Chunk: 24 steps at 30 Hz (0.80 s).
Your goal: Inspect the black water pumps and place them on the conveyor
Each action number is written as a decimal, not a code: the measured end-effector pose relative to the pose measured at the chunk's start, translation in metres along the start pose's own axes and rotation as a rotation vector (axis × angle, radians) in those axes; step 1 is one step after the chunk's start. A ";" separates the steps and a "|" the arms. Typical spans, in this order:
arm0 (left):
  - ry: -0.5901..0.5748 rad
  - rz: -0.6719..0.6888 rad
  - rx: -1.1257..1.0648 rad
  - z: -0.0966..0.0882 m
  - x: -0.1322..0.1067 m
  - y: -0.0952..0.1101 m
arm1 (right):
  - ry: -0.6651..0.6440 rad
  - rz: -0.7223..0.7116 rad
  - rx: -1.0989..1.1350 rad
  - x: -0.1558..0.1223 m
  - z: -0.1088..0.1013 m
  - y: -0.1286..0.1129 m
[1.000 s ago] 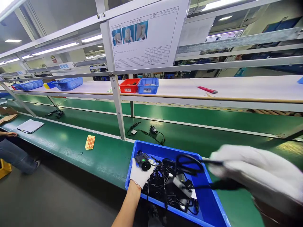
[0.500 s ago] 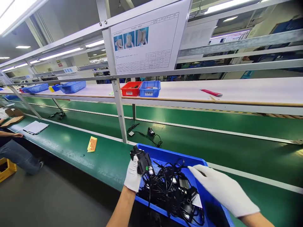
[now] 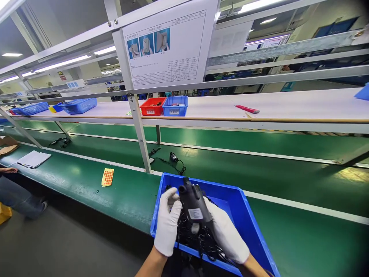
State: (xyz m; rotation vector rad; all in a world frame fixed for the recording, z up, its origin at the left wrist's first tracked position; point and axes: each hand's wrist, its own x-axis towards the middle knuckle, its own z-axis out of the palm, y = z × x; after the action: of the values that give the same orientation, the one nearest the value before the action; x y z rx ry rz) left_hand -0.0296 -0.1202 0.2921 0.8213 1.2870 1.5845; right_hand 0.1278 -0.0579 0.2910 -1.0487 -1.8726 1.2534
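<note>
Right hand (image 3: 226,231), white glove, grips a black plastic device (image 3: 196,204) from its right side; fingers mostly hidden behind it. Device is held up over a blue bin (image 3: 242,215), tilted, pale label facing the camera, stubby round end up and to the left. Left hand (image 3: 167,223), also gloved, is just beside the device's left side, fingers curled loosely, gap visible between thumb and fingers, nothing seen gripped; can't tell if it touches the device.

Bin holds a tangle of black cables (image 3: 201,241), under and between the hands; right part of bin shows bare blue wall. Bin is at the near edge of a green bench (image 3: 129,200). On the bench to the left: yellow sheet with orange dot stickers (image 3: 107,177), further left a stack of white paper (image 3: 34,158) with a dark pen-like item along its edge. At far left, a co-worker's bare hand (image 3: 8,170) is by the bench edge, jeans leg below.

Behind the bin, past a white rail, another black device (image 3: 173,157) lies with its cord on the green surface. White shelf (image 3: 288,107) above: red box (image 3: 143,110) and small blue box (image 3: 184,110) side by side, red cutter (image 3: 247,109) to their right. Printed sheet with three photos (image 3: 164,69) hangs on the frame.
</note>
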 end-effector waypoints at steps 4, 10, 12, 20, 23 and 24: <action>-0.341 -0.167 -0.425 0.010 0.006 -0.014 | -0.214 0.409 0.585 -0.007 0.005 -0.016; -0.256 -0.470 -0.812 0.028 0.005 -0.018 | -0.449 0.505 0.613 -0.031 0.006 0.000; -0.156 -0.577 -0.910 0.030 0.008 -0.006 | -0.398 0.453 0.450 -0.045 -0.004 0.004; -0.078 -0.835 -1.221 0.045 0.000 0.021 | 0.095 0.022 -0.135 -0.070 -0.034 -0.024; -0.303 -0.803 -1.173 0.044 -0.005 0.011 | 0.023 -0.074 -0.204 -0.074 -0.037 -0.025; -0.385 -0.756 -1.140 0.042 -0.005 0.008 | -0.011 -0.095 -0.237 -0.075 -0.038 -0.023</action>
State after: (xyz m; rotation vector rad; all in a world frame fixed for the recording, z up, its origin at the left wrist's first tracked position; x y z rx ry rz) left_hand 0.0087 -0.1099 0.3099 -0.1111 0.2002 1.1515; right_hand 0.1893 -0.1133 0.3192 -1.0604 -2.0914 1.0030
